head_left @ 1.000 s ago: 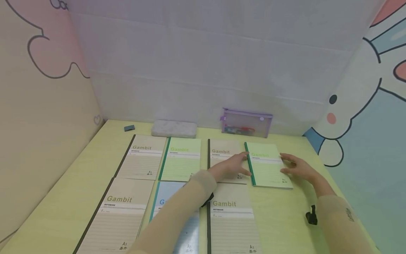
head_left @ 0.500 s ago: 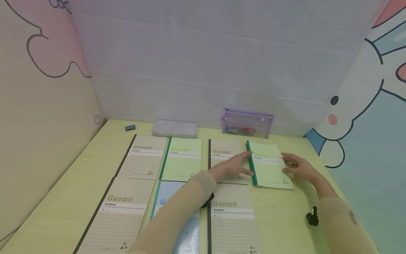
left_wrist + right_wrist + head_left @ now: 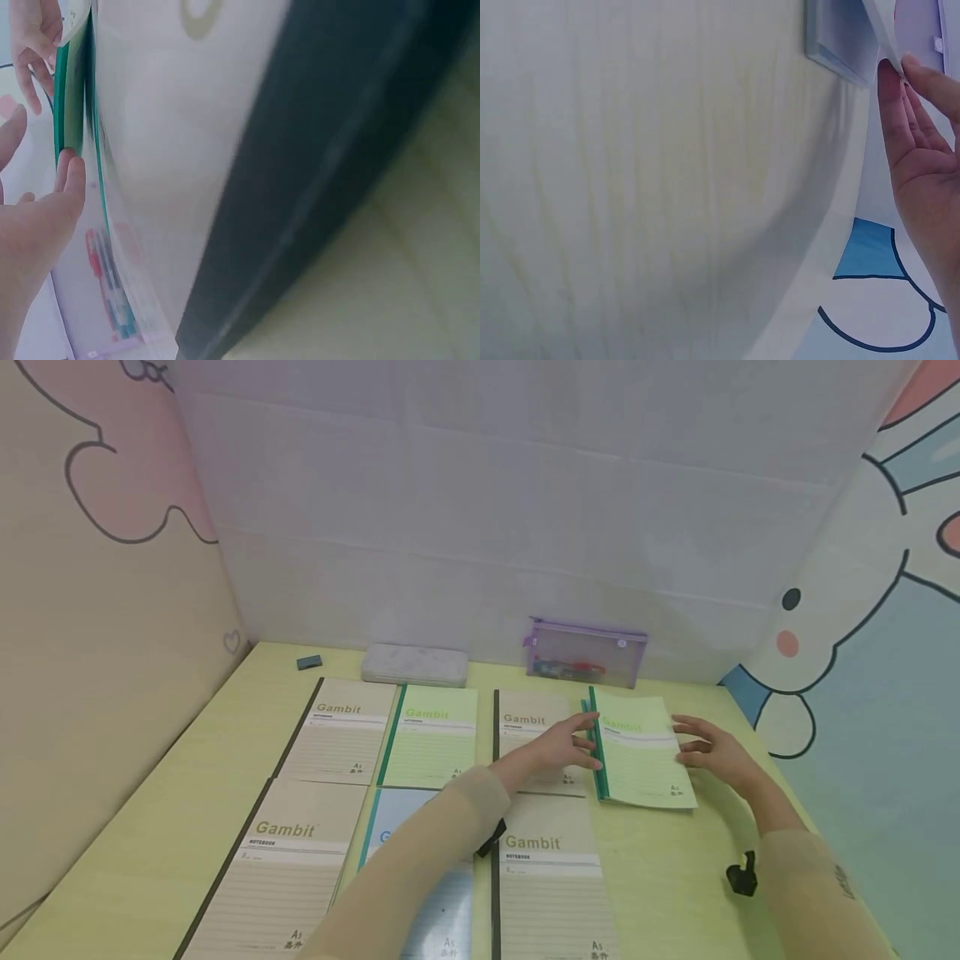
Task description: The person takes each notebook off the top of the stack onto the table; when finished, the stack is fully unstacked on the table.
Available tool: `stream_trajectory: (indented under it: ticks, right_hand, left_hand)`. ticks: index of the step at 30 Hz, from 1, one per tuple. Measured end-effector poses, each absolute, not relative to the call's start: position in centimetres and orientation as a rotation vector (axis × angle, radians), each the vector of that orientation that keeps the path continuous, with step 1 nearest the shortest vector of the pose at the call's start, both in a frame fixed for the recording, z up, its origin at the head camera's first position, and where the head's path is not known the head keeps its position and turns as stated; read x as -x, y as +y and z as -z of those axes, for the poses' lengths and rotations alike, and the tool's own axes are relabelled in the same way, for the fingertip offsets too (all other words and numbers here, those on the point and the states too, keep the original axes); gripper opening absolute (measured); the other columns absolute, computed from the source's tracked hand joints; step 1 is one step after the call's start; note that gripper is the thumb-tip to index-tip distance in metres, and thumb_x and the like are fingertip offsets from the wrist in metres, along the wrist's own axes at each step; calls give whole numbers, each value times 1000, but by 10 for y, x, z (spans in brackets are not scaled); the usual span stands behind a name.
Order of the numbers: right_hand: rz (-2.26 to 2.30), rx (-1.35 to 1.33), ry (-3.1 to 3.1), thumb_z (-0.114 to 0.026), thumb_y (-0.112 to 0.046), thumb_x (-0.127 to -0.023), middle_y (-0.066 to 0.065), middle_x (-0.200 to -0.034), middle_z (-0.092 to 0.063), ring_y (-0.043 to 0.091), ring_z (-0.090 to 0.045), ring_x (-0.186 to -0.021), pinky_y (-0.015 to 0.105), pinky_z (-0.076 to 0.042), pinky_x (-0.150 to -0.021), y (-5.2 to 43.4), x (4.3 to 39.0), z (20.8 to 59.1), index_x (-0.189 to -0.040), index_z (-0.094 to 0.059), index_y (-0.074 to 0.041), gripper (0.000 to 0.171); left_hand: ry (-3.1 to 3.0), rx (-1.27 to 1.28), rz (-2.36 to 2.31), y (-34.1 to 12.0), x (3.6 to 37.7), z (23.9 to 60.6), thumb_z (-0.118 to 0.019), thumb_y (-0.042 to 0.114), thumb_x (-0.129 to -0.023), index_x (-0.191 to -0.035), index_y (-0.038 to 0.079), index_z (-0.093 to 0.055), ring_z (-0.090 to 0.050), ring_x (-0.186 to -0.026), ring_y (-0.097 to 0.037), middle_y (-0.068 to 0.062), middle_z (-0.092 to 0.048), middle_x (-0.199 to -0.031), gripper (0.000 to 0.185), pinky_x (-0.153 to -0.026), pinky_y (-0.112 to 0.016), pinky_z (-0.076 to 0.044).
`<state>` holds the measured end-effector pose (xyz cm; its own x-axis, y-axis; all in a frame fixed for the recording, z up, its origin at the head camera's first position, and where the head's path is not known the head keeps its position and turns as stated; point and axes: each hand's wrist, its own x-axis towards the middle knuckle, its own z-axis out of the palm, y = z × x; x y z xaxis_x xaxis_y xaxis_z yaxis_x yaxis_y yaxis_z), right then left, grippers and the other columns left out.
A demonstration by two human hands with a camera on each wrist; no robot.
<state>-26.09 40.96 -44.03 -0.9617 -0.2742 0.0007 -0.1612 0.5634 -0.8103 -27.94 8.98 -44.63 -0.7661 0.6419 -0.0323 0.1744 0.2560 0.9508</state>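
Observation:
A green notebook (image 3: pixel 641 752) with a dark green spine is held between both hands at the right of the head view, raised off what lies beneath it. My left hand (image 3: pixel 551 752) holds its spine side, with fingertips at the spine (image 3: pixel 60 105) in the left wrist view. My right hand (image 3: pixel 716 756) pinches the opposite edge between thumb and fingers, as the right wrist view shows (image 3: pixel 926 142). Under it lies another notebook (image 3: pixel 840 45), mostly hidden, with a teal spine. A beige notebook (image 3: pixel 525 706) lies partly under my left hand.
Several more notebooks lie in rows: beige (image 3: pixel 341 735), green (image 3: pixel 431 743), larger beige ones (image 3: pixel 281 868) (image 3: pixel 551 885), and a blue one (image 3: pixel 405 806) behind my left sleeve. A pale case (image 3: pixel 414 666), a purple zip pouch (image 3: pixel 585 652) and a small blue-grey item (image 3: pixel 309 662) stand at the back.
The green notebook has risen, its spine side shifting up and slightly right, uncovering the teal spine beneath. Both hands have moved slightly right with it.

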Motion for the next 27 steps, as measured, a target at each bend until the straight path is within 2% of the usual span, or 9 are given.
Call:
stream_trajectory:
  ticks: [4,11,18,27]
  right_hand:
    - [1414,402,2649,-65,-13,-90,31,-143,-31,-2,-54,-96,20,-53,-76,405,257,434,-147,-26,-2,70]
    - [1392,434,2645,-64,-15,-90,28,-144,-32,-3,-54,-98,18,-52,-78,399,252,422,-148,-27,-4,70]
    - [1386,442,2643,-64,-18,-90,26,-144,-31,-3,-55,-98,17,-51,-79,393,251,419,-148,-28,-8,69]
    - [1430,428,2646,-62,-21,-92,27,-146,-28,-4,-54,-98,19,-53,-78,392,252,422,-149,-27,-11,67]
  left_hand:
    - [2133,-672,-1589,91,278,444,-75,12,-80,-149,20,-27,-55,-119,-17,-5,-34,-150,85,-87,-25,-51]
    - [2153,-553,-1710,94,279,443,-78,11,-77,-146,21,-36,-61,-95,-7,-6,-43,-143,82,-82,-25,-52]
    - [2184,-539,-1758,94,278,439,-78,10,-77,-142,25,-42,-62,-90,-8,-7,-44,-143,76,-75,-23,-53]
    - [2082,-519,-1926,96,272,432,-72,-11,-75,-140,23,-45,-62,-82,-12,-5,-46,-138,78,-70,-26,-57]
